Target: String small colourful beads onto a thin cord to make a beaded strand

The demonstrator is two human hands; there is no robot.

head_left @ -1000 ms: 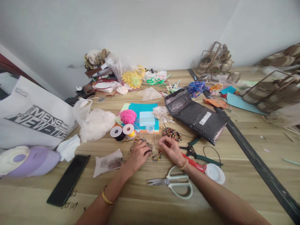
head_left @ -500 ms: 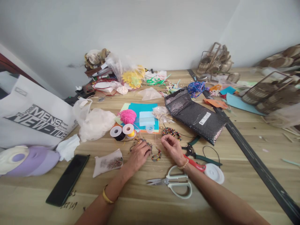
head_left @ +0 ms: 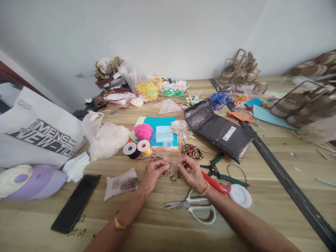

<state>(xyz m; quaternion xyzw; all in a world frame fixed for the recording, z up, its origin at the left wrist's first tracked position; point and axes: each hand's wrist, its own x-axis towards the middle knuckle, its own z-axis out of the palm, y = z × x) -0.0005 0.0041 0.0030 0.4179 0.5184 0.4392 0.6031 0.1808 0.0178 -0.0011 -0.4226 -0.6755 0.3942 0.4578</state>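
- Left hand (head_left: 155, 171): thumb and fingertips pressed together; what lies between them is too small to tell.
- Right hand (head_left: 193, 173): fingers curled, thumb near forefinger; whether they pinch anything cannot be told.
- Thin cord (head_left: 172, 161): pale, in the gap between the hands.
- Beaded strand (head_left: 174, 178): multicoloured, on the table (head_left: 147, 217), between the hands.
- Beaded coil (head_left: 192, 151): just beyond the right hand.
- Scissors (head_left: 187, 204): open, nearer than the strand.
- Black spool (head_left: 131, 150): far left of the left hand.
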